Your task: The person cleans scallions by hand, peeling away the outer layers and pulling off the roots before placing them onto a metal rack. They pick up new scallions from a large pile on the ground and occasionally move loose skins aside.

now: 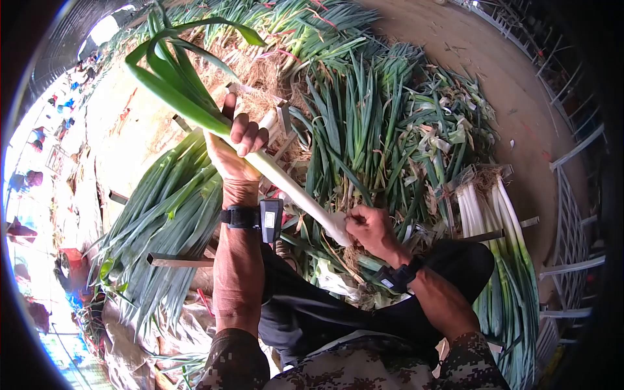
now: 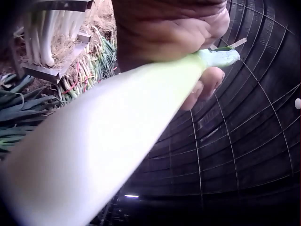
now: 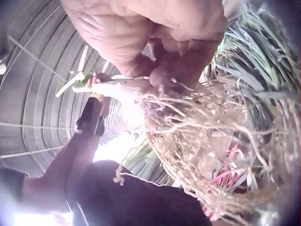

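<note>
A long green onion (image 1: 296,190) slants across the middle of the head view, green leaves at upper left and white shank at lower right. My left hand (image 1: 235,148) grips it where white turns to green; the left wrist view shows fingers wrapped round the shank (image 2: 108,122). At the root end, my right hand (image 1: 374,231) pinches the base with thumb and fingers. Stringy pale roots (image 3: 188,136) hang below those fingers in the right wrist view. Part of the pinched spot is hidden behind the fingers.
Left of my legs, a bunch of green onions (image 1: 169,221) lies over a metal frame (image 1: 179,260). More green onions (image 1: 354,123) with loose leaves cover the ground ahead. Cleaned white-stemmed ones (image 1: 497,214) lie on a rack at right. A lattice fence (image 1: 572,247) stands beyond.
</note>
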Tool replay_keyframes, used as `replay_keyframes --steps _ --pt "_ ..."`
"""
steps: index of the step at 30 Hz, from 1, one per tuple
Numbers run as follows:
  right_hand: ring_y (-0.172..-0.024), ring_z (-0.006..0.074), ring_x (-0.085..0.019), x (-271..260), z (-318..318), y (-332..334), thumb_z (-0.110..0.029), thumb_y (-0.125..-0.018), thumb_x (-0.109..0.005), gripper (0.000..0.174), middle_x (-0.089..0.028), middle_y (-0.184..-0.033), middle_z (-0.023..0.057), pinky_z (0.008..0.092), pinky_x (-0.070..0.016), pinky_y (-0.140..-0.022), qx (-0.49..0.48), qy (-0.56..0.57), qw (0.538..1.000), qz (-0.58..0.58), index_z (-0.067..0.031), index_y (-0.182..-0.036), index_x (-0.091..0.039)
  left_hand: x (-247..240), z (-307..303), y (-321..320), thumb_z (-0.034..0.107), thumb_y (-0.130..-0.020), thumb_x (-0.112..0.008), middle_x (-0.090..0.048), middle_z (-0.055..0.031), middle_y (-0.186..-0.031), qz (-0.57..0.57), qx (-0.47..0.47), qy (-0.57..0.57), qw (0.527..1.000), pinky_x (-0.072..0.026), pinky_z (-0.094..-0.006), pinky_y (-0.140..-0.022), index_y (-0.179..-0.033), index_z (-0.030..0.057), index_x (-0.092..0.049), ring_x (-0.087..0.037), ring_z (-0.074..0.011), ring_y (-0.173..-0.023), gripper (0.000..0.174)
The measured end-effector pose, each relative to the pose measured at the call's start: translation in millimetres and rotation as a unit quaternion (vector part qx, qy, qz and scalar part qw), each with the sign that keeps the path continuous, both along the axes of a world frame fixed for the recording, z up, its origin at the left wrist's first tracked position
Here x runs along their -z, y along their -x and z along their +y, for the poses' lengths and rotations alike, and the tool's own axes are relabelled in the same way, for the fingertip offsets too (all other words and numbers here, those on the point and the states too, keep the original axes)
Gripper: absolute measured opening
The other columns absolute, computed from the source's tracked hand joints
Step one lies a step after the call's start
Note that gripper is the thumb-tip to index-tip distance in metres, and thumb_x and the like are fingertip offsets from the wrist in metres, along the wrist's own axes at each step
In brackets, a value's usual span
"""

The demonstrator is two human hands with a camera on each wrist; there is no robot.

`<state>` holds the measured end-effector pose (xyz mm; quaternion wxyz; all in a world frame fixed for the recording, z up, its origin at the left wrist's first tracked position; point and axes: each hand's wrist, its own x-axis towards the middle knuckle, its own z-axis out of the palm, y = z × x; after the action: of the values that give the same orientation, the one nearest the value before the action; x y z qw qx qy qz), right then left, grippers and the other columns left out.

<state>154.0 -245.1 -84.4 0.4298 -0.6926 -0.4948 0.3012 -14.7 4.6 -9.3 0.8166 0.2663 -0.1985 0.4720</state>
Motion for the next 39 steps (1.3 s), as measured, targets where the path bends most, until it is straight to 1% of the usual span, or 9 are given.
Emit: replay_keyframes --steps 7,11,14,18,22,27,31,34,39 --pt "-0.058 0.0148 -0.064 16 3 -8 -0.016 -0.082 -0.066 0.017 -0.067 -0.068 0.0095 0.0325 -0.0504 -0.057 0.038 0.107 0.987 0.113 0.0002 -0.085 -0.07 2 -1 -4 0.031 -0.106 -0.036 -0.049 -0.0007 -0.071 -0.031 0.061 -0.029 0.997 -0.0353 -0.0246 -0.049 -0.14 -0.0044 -0.047 -0.044 -0.0082 -0.047 0.051" --pt "-0.051 0.022 -0.063 74 -5 -35 -0.02 -0.08 -0.066 0.019 -0.064 -0.065 0.0109 0.0366 -0.0484 -0.052 0.032 0.093 0.981 -0.165 -0.0032 -0.071 -0.065 -4 -13 -9 0.024 -0.104 -0.04 -0.048 -0.0011 -0.067 -0.037 0.058 -0.027 0.997 -0.0369 -0.0239 -0.045 -0.138 -0.0059 -0.047 -0.045 -0.0078 -0.044 0.046" --pt "-0.056 0.0223 -0.064 117 -40 -69 -0.019 -0.077 -0.068 0.016 -0.064 -0.065 0.0114 0.0365 -0.0493 -0.056 -0.013 0.264 0.963 -0.047 -0.0036 -0.077 -0.067 -9 -7 0 0.02 -0.105 -0.04 -0.05 -0.001 -0.067 -0.06 0.079 -0.034 0.995 -0.0392 -0.0231 -0.043 -0.136 -0.0058 -0.047 -0.046 -0.0074 -0.041 0.041" --pt "-0.072 0.0155 -0.07 69 -30 -49 -0.029 -0.088 -0.072 0.036 -0.072 -0.081 0.0073 0.0293 -0.0521 -0.059 -0.022 0.13 0.98 0.151 -0.0002 -0.109 -0.068 -10 -5 0 0.02 -0.105 -0.038 -0.05 -0.0018 -0.066 -0.058 0.058 -0.03 0.996 -0.0394 -0.023 -0.043 -0.128 -0.0048 -0.049 -0.046 -0.0066 -0.041 0.035" --pt "-0.079 0.011 -0.068 -12 -8 -34 -0.039 -0.094 -0.068 0.045 -0.071 -0.09 0.0073 0.025 -0.0527 -0.061 -0.052 0.156 0.922 0.35 0.0021 -0.113 -0.067 -12 -4 1 0.021 -0.106 -0.037 -0.05 -0.003 -0.067 -0.065 0.074 -0.035 0.995 -0.0407 -0.0246 -0.047 -0.131 -0.0041 -0.048 -0.047 -0.0084 -0.042 0.038" --pt "-0.065 0.0074 -0.061 19 0 -5 -0.045 -0.093 -0.067 0.043 -0.064 -0.068 0.0008 0.0254 -0.0426 -0.05 -0.1 0.101 0.948 0.285 -0.0033 -0.09 -0.075 -11 -10 -2 0.02 -0.105 -0.038 -0.05 -0.0033 -0.068 -0.07 0.081 -0.018 0.994 -0.0414 -0.0251 -0.047 -0.131 -0.0042 -0.047 -0.047 -0.0095 -0.043 0.037" --pt "-0.063 0.026 -0.063 46 -6 -17 -0.035 -0.088 -0.067 0.031 -0.069 -0.075 0.0112 0.0355 -0.0501 -0.062 -0.235 0.209 0.937 -0.152 -0.0055 -0.092 -0.072 -2 -6 -1 0.023 -0.106 -0.037 -0.049 -0.0014 -0.068 -0.029 0.061 -0.032 0.997 -0.0378 -0.0245 -0.046 -0.133 -0.0054 -0.048 -0.046 -0.0094 -0.045 0.041" --pt "-0.07 0.0346 -0.064 103 -42 -39 -0.032 -0.087 -0.064 0.027 -0.069 -0.081 0.0152 0.0401 -0.0518 -0.066 -0.188 0.221 0.912 -0.289 -0.0058 -0.091 -0.069 -6 0 2 0.033 -0.107 -0.033 -0.046 -0.0005 -0.068 0.002 0.051 -0.033 0.998 -0.0346 -0.0253 -0.048 -0.134 -0.0054 -0.051 -0.042 -0.01 -0.046 0.05" --pt "-0.077 0.0196 -0.07 86 -32 -57 -0.017 -0.09 -0.065 0.026 -0.072 -0.086 0.0122 0.0304 -0.0541 -0.071 -0.046 0.043 0.997 0.039 -0.0017 -0.11 -0.069 -4 -1 0 0.044 -0.105 -0.034 -0.044 0.0 -0.067 0.057 -0.03 0.013 0.998 -0.0344 -0.0271 -0.051 -0.129 -0.002 -0.057 -0.039 -0.0111 -0.048 0.057"
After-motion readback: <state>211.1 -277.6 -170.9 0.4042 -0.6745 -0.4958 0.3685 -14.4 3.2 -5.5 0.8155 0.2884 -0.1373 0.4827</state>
